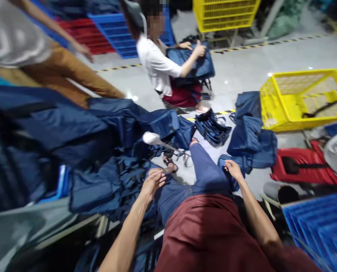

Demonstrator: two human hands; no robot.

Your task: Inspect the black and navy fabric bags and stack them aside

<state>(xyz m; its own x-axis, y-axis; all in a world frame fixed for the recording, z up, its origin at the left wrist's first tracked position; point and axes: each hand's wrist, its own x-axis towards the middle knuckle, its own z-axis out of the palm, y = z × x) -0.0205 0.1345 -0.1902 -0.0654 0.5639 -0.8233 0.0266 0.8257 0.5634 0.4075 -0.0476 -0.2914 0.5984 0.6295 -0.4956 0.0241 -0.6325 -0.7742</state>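
Observation:
I sit with my legs in blue trousers (205, 170) stretched over a grey floor. My left hand (153, 183) hangs above my left knee with fingers loosely stretched, holding nothing. My right hand (233, 169) rests, fingers curled, on the edge of a navy fabric bag (227, 162) beside my right leg. Heaps of navy bags (114, 136) lie to my left and ahead. A further folded stack (251, 130) sits to the right.
A seated person in a white top (157, 64) handles a navy bag (193, 62) opposite me. Another person in tan trousers (72, 71) is at the upper left. A yellow crate (304, 98), red crate (301, 166) and blue crate (321, 223) stand at right.

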